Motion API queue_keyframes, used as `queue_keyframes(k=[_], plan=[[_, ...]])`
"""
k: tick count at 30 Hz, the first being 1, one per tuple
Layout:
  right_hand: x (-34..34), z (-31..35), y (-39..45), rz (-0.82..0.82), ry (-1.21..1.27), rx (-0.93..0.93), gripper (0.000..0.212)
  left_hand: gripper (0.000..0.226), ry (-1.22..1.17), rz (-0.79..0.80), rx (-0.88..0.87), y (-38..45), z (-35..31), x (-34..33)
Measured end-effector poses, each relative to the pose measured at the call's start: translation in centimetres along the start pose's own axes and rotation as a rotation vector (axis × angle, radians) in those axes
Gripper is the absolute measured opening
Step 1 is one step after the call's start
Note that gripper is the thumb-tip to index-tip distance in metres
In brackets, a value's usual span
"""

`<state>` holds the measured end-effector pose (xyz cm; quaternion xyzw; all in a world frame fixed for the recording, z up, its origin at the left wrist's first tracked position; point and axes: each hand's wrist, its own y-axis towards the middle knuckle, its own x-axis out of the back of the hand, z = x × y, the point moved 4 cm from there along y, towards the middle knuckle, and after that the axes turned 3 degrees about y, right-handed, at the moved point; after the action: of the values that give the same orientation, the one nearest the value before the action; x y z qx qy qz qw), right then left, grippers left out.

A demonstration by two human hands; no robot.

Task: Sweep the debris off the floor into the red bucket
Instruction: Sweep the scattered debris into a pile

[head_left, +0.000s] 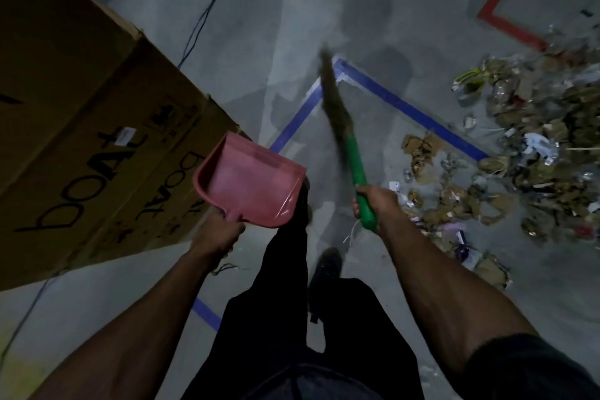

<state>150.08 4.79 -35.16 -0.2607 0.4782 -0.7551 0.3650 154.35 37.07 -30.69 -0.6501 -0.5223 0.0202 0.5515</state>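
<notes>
My left hand (218,235) grips the handle of a red dustpan (250,180), held in the air with its pan empty and its mouth pointing away from me. My right hand (376,201) grips the green handle of a grass broom (337,114); the brown bristles point forward and look blurred above the floor. A wide pile of debris (532,153), cardboard scraps, paper and wrappers, covers the floor to the right of the broom. No red bucket is in view.
A large brown cardboard box (81,127) stands close on my left. Blue tape lines (406,107) and red tape (506,23) mark the grey concrete floor. A dark cable (207,13) runs along the floor ahead. My legs and a shoe (328,265) are below.
</notes>
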Motion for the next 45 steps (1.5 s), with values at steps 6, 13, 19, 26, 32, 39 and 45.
queue_keyframes(k=[6, 13, 19, 26, 32, 39, 45], plan=[[6.7, 3.0, -1.1, -0.201, 0.229, 0.031, 0.01, 0.004, -0.034, 0.017, -0.06, -0.2, -3.0, -0.6], [8.4, 0.9, -8.3, -0.304, -0.093, 0.313, 0.011, 0.006, -0.042, 0.036, -0.111, -0.9, -9.1, -0.8], [7.3, 0.7, -8.7, -0.142, -0.386, 0.27, 0.033, 0.01, -0.046, 0.134, -0.124, -0.1, -15.0, -2.4], [10.3, 4.7, -6.0, -0.291, -0.225, 0.045, 0.015, 0.008, -0.028, 0.239, -0.141, 3.8, -21.8, -4.0], [16.6, 10.8, -3.3, -0.552, -0.104, 0.029, 0.028, 0.004, 0.085, 0.302, -0.213, 6.4, -27.0, -5.4], [16.8, 9.5, -9.0, -0.633, 0.025, 0.097, 0.04, 0.008, 0.257, 0.351, -0.272, 6.2, -32.2, -7.5], [15.1, 5.0, -14.2, -0.671, 0.189, 0.09, 0.046, 0.015, 0.364, 0.43, -0.341, 4.2, -34.7, -10.2]])
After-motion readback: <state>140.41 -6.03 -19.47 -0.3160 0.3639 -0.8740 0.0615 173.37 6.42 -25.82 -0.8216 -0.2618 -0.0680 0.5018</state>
